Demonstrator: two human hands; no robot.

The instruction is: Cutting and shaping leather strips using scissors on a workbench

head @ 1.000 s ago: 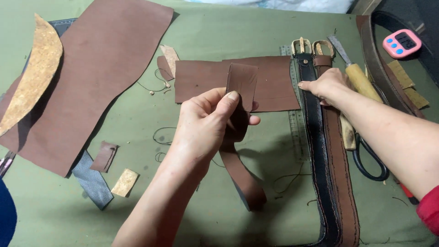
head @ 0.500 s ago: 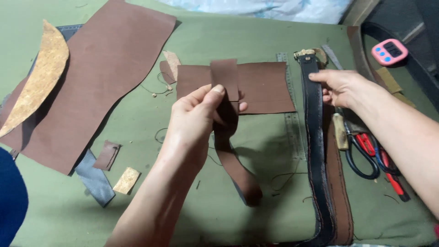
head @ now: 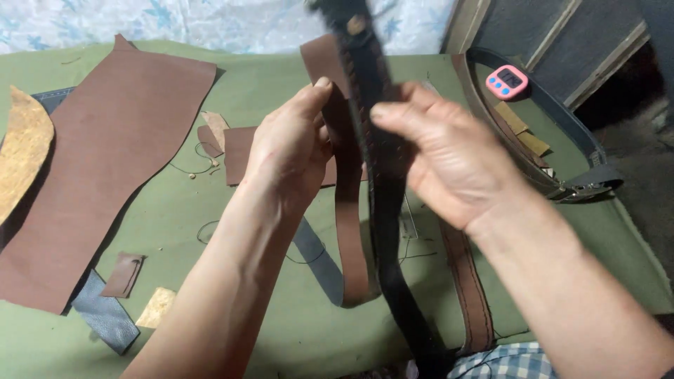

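Left hand: raised above the table, back toward the camera, fingers extended upward and held close together, thumb side pressed against a brown leather strip. The strip runs up past the fingertips and hangs down below the wrist, where its lower end curls back on itself above the cloth. Whether the thumb closes around the strip from the far side cannot be told.

Right hand: raised at the same height, fingers curled leftward with the tips on a black belt. The belt stands roughly upright between the two hands, just beside the brown strip, its top leaving the frame and its lower end dropping toward the bottom edge. The hand appears to grip it between fingers and thumb; the thumb itself is hidden.

Surroundings: a green cloth-covered table lies beneath. A large brown leather sheet is spread at the left, with a tan cork-like piece at the far left edge. A smaller brown leather rectangle lies behind the left hand. Small scraps sit near the left forearm. A second brown belt lies flat under the right forearm. A pink digital timer rests at the upper right, well apart from both hands.
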